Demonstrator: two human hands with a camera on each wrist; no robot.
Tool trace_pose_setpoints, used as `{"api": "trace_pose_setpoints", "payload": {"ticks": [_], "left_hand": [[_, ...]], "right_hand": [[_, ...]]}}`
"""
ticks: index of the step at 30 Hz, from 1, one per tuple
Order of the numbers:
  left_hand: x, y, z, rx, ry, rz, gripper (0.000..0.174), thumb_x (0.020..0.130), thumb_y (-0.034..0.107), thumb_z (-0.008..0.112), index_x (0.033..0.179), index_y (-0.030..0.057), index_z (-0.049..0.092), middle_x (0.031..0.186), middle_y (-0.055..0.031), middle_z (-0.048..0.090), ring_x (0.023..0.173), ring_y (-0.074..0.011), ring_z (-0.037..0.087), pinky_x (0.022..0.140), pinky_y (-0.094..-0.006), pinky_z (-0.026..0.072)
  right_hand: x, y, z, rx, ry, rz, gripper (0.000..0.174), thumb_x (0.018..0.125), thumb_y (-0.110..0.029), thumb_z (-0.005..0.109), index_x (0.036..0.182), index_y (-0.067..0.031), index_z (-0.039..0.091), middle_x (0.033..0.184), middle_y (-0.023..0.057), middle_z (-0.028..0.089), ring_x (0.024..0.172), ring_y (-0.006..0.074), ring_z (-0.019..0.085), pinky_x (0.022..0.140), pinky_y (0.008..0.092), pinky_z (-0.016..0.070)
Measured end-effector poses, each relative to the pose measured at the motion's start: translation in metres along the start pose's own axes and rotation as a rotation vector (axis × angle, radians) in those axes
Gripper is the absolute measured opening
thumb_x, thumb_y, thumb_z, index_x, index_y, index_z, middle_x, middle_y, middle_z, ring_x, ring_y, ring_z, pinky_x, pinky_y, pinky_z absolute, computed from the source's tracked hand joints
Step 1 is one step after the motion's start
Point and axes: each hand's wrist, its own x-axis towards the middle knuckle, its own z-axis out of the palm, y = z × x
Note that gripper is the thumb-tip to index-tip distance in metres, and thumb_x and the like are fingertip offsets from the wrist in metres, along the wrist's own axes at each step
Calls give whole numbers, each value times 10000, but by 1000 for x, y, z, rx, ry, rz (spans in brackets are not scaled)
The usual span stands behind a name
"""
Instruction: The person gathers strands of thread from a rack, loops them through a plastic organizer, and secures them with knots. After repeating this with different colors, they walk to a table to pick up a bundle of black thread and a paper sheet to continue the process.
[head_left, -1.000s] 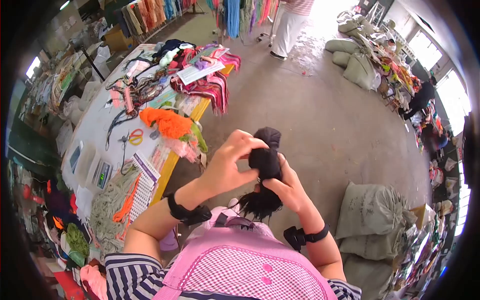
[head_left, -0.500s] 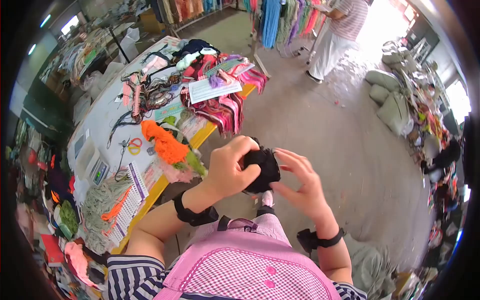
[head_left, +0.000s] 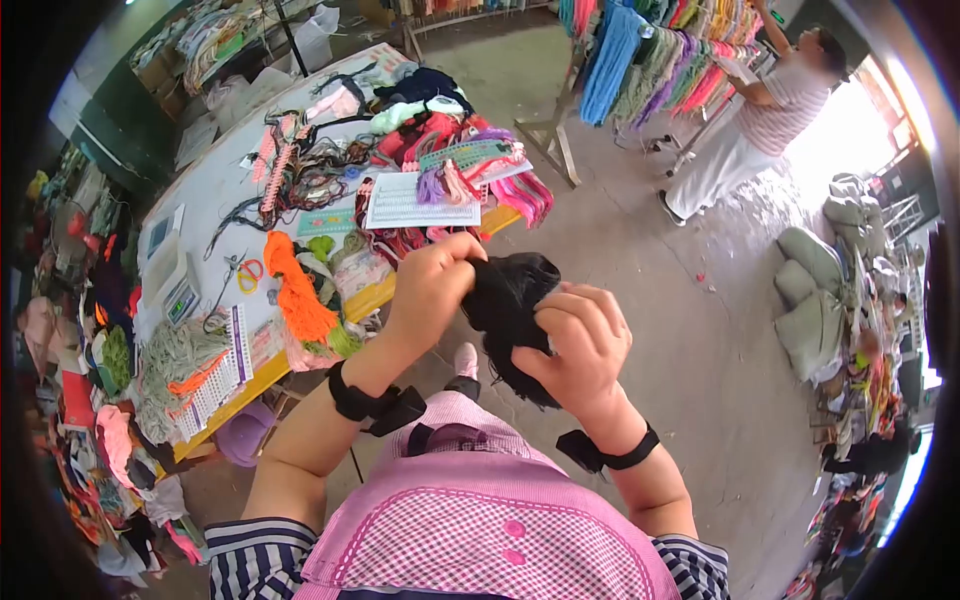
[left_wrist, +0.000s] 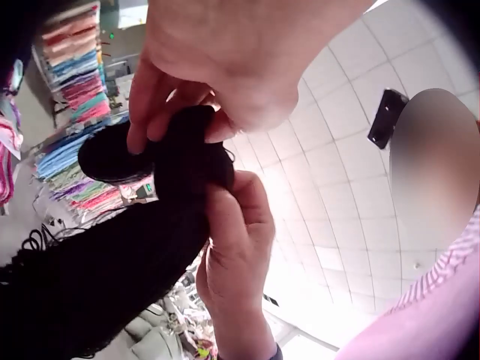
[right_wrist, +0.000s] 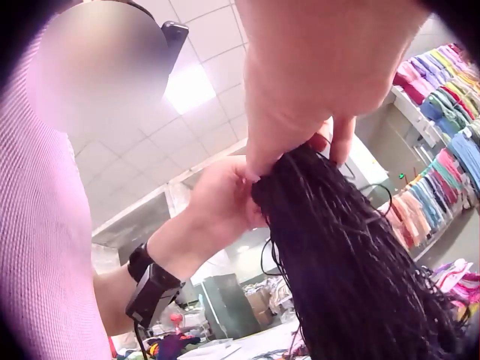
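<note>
A bundle of black yarn (head_left: 508, 300) is held up between both hands, over the floor beside the table. My left hand (head_left: 430, 300) pinches its upper left part with curled fingers. Around its right side my right hand (head_left: 580, 345) curls, thumb toward the bottom. In the left wrist view the black bundle (left_wrist: 187, 161) is folded at the top, with long loose strands (left_wrist: 90, 262) hanging away. The right wrist view shows many thin black strands (right_wrist: 345, 255) below my right hand (right_wrist: 330, 82), and my left hand (right_wrist: 221, 199) gripping the bundle's top end.
On the table (head_left: 215, 200) lie orange yarn (head_left: 298, 295), scissors (head_left: 250, 276), a scale (head_left: 180, 298), a white sheet (head_left: 420, 205) and tangled yarns. A person (head_left: 765, 120) stands by a rack of coloured yarn (head_left: 640, 70). Sacks (head_left: 812, 325) stand at the right.
My right hand has gone from loosely spread to gripping the bundle. The bundle has turned and its strands hang lower right. The head view has shifted toward the rack and person.
</note>
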Motion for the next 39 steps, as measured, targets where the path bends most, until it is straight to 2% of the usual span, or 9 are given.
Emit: {"api": "trace_pose_setpoints", "payload": {"ticks": [4, 6, 15, 24, 28, 30, 32, 34, 39], "left_hand": [[49, -53, 40, -765, -127, -44, 306, 992, 264, 437, 1195, 74, 565, 1119, 1, 613, 893, -75, 595, 727, -220, 462], [65, -17, 53, -1039, -128, -599, 370, 1014, 369, 429, 1130, 69, 613, 1041, 1, 648, 872, -83, 612, 722, -239, 478], [134, -137, 18, 2, 94, -83, 485, 974, 422, 523, 722, 25, 642, 549, 35, 543, 442, -62, 490, 437, -224, 372], [125, -140, -12, -64, 469, -531, 370, 942, 318, 593, 738, 11, 616, 551, -26, 492, 594, -70, 544, 552, -259, 423], [155, -95, 40, 540, 752, -44, 214, 913, 204, 639, 768, 51, 600, 687, 10, 548, 638, -62, 531, 567, -253, 426], [164, -64, 77, -365, 487, -484, 136, 870, 148, 664, 821, 44, 592, 797, -4, 595, 713, -78, 537, 634, -274, 437], [192, -36, 111, -149, 201, -382, 162, 851, 163, 676, 881, 25, 596, 872, -5, 635, 793, -89, 568, 704, -265, 463], [214, -13, 142, -426, 171, -406, 634, 803, 542, 716, 1101, 1, 572, 1054, -61, 618, 1019, -157, 595, 872, -311, 460], [237, 18, 170, -331, 565, -60, 824, 824, 559, 640, 1388, 8, 400, 1448, -161, 370, 1328, -258, 386, 1069, -379, 325]], "right_hand": [[25, 43, 19, 395, 15, 603, 222, 704, -68, 710, 881, -31, 581, 831, 49, 623, 799, 159, 606, 736, 282, 494], [48, 77, 21, 777, 45, 1084, 62, 859, -33, 602, 913, -14, 579, 809, 7, 600, 753, 68, 553, 685, 217, 441], [75, 215, 36, 964, 188, 1094, 67, 926, -99, 522, 890, -49, 548, 747, 0, 557, 720, 87, 535, 681, 217, 421], [139, 323, 80, 919, -403, 883, 92, 931, -87, 486, 921, 1, 510, 693, 23, 538, 689, 118, 592, 654, 249, 456], [165, 356, 105, 1454, -801, 1181, 146, 958, -164, 456, 945, -19, 468, 557, 45, 463, 423, 180, 508, 514, 334, 512], [173, 351, 114, 1593, -1085, 1233, 209, 978, -239, 459, 932, -36, 474, 561, 49, 467, 415, 185, 502, 482, 335, 494], [177, 346, 114, 1554, -1439, 1228, 265, 990, -291, 452, 941, -34, 494, 633, 54, 517, 522, 163, 539, 563, 307, 487], [178, 345, 108, 1443, -1486, 667, 273, 1005, -276, 435, 965, -22, 526, 869, 41, 560, 812, 121, 535, 752, 260, 420], [177, 373, 93, 1507, -1502, 453, 134, 917, -124, 626, 968, -45, 530, 921, 20, 572, 912, 120, 549, 828, 284, 429]]}}
